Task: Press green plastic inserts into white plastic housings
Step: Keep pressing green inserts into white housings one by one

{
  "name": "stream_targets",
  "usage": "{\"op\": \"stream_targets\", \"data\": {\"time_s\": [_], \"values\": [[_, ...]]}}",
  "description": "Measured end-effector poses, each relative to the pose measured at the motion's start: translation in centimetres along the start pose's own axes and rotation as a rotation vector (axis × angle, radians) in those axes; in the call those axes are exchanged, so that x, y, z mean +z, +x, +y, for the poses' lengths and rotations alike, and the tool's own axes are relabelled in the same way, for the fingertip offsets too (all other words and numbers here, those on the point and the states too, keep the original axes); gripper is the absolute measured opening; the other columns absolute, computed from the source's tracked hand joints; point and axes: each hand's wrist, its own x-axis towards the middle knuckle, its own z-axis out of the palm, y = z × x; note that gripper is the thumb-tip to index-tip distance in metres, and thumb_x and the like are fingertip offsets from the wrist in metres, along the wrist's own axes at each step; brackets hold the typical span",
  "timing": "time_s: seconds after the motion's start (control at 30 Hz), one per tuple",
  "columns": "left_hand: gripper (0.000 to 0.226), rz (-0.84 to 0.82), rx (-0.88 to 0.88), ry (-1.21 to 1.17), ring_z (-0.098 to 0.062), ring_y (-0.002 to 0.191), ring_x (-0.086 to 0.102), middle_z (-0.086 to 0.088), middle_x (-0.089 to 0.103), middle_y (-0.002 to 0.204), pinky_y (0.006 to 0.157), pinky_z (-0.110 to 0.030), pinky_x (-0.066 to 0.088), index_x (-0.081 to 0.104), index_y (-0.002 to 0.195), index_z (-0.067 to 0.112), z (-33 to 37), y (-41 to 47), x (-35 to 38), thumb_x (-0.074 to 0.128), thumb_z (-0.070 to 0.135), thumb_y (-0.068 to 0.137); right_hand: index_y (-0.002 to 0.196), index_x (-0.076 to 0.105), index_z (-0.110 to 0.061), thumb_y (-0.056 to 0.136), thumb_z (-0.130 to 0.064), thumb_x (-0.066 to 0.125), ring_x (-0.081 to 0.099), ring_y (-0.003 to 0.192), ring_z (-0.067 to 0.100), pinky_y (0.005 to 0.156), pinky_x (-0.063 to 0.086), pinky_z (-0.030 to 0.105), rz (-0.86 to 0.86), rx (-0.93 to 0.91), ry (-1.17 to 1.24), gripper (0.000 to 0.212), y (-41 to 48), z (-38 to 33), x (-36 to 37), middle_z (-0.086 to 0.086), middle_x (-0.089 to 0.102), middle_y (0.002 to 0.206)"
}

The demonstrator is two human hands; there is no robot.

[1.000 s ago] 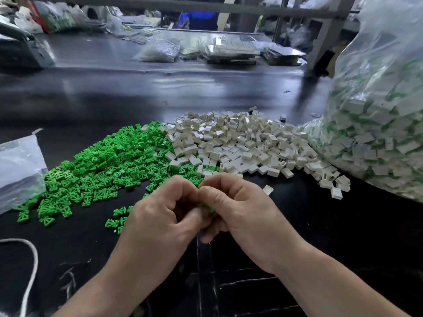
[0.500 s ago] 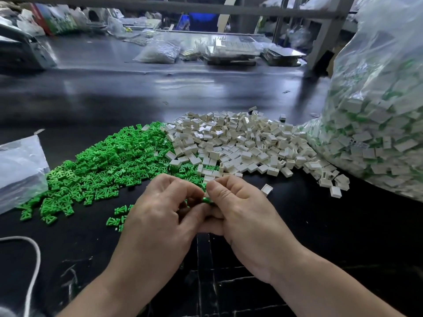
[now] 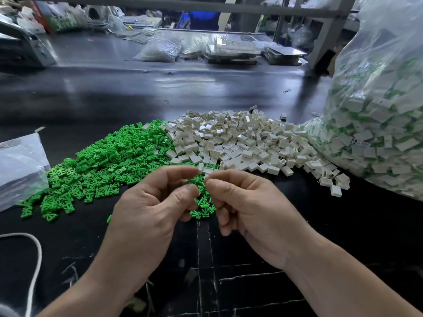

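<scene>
Whatever the curled fingertips of the left hand (image 3: 155, 202) and right hand (image 3: 249, 207) may pinch is too small to make out. Just beyond them lie two touching heaps, green inserts (image 3: 109, 161) and white housings (image 3: 240, 143), uncountable. One bulging bag (image 3: 377, 133) is cropped at the right.

Left hand (image 3: 151, 207) on a forearm from 7 o'clock, right hand (image 3: 251, 209) on a forearm from 5 o'clock, backs up, close together mid-frame with a small gap. Both have fingers curled, thumb tips near index tips, aimed at 12 o'clock; can't tell if either pinches anything
</scene>
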Motion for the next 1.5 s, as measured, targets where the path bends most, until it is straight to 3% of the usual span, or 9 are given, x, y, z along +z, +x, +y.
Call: {"op": "stream_targets", "data": {"time_s": [0.1, 0.2, 0.3, 0.47, 0.63, 0.9, 1.1, 1.33, 1.5], "values": [[0.013, -0.020, -0.018, -0.047, -0.015, 0.073, 0.071, -0.004, 0.074, 0.081, 0.061, -0.019, 0.056, 0.074, 0.088, 0.029, -0.06, -0.01, 0.08, 0.069, 0.025, 0.076, 0.092, 0.077, -0.013, 0.086, -0.029, 0.069, 0.055, 0.054, 0.012, 0.047, 0.048, 0.027, -0.016, 0.035, 0.121, 0.018, 0.06, 0.05, 0.10, 0.003, 0.060, 0.072], [0.011, -0.004, -0.039, -0.085, -0.017, 0.074, 0.072, -0.005, 0.075, 0.082, 0.061, -0.022, 0.057, 0.072, 0.084, 0.026, -0.25, 0.14, 0.09, 0.068, 0.028, 0.074, 0.109, 0.069, -0.002, 0.082, -0.014, 0.071, 0.061, 0.059, 0.014, 0.054, 0.054, 0.028, -0.047, 0.039, 0.235, 0.029, 0.07, -0.05, -0.03, 0.007, 0.065, 0.075], [0.016, 0.024, -0.055, -0.083, -0.012, 0.069, 0.068, -0.002, 0.072, 0.075, 0.057, -0.020, 0.055, 0.073, 0.082, 0.025, -0.38, 0.37, 0.01, 0.070, 0.035, 0.070, 0.104, 0.069, 0.002, 0.077, -0.011, 0.072, 0.066, 0.064, 0.019, 0.058, 0.058, 0.031, -0.098, 0.041, 0.294, 0.030, -0.04, -0.26, -0.06, 0.013, 0.066, 0.080], [0.021, 0.007, -0.090, -0.199, -0.017, 0.064, 0.064, -0.006, 0.068, 0.072, 0.055, -0.023, 0.053, 0.073, 0.082, 0.021, -0.59, 0.43, -0.03, 0.070, 0.038, 0.069, 0.095, 0.070, -0.006, 0.078, -0.019, 0.074, 0.057, 0.052, 0.015, 0.046, 0.050, 0.027, -0.108, 0.018, 0.179, 0.022, -0.28, -0.32, 0.18, 0.008, 0.060, 0.073], [0.022, -0.004, -0.070, -0.200, -0.020, 0.066, 0.068, -0.011, 0.071, 0.077, 0.055, -0.024, 0.054, 0.072, 0.081, 0.021, -0.51, 0.21, 0.09, 0.068, 0.040, 0.070, 0.099, 0.068, 0.000, 0.087, -0.014, 0.070, 0.064, 0.057, 0.018, 0.050, 0.054, 0.029, -0.130, -0.010, 0.171, 0.019, -0.30, -0.42, 0.14, 0.011, 0.065, 0.075], [0.019, 0.018, -0.016, -0.163, -0.018, 0.066, 0.068, -0.009, 0.071, 0.075, 0.054, -0.022, 0.053, 0.072, 0.082, 0.023, -0.50, 0.16, -0.06, 0.068, 0.040, 0.074, 0.089, 0.073, -0.017, 0.091, -0.028, 0.068, 0.066, 0.065, 0.020, 0.059, 0.056, 0.031, -0.103, -0.161, -0.142, 0.012, -0.61, 0.06, 0.37, -0.001, 0.071, 0.079], [0.019, 0.037, -0.004, -0.150, -0.019, 0.065, 0.068, -0.008, 0.071, 0.075, 0.053, -0.023, 0.053, 0.072, 0.082, 0.023, -0.73, 0.15, -0.11, 0.069, 0.040, 0.074, 0.090, 0.069, -0.011, 0.093, -0.027, 0.067, 0.065, 0.065, 0.024, 0.061, 0.056, 0.035, -0.052, -0.165, -0.181, 0.017, -0.53, 0.12, 0.00, 0.008, 0.066, 0.077], [0.011, 0.015, 0.020, -0.097, -0.014, 0.058, 0.064, -0.007, 0.069, 0.069, 0.052, -0.019, 0.051, 0.071, 0.079, 0.022, -0.46, 0.04, -0.14, 0.068, 0.032, 0.078, 0.090, 0.071, -0.013, 0.094, -0.025, 0.066, 0.063, 0.063, 0.022, 0.056, 0.055, 0.032, -0.093, -0.173, -0.155, 0.014, -0.46, 0.26, 0.17, 0.003, 0.064, 0.078], [0.022, -0.093, -0.100, -0.322, -0.018, 0.055, 0.059, -0.009, 0.063, 0.065, 0.047, -0.023, 0.048, 0.071, 0.085, 0.015, -0.06, 0.18, -0.36, 0.073, 0.036, 0.078, 0.091, 0.069, -0.007, 0.092, -0.026, 0.065, 0.060, 0.060, 0.021, 0.051, 0.051, 0.028, -0.151, -0.123, -0.075, 0.020, -0.44, 0.14, 0.06, 0.008, 0.062, 0.078]]}}
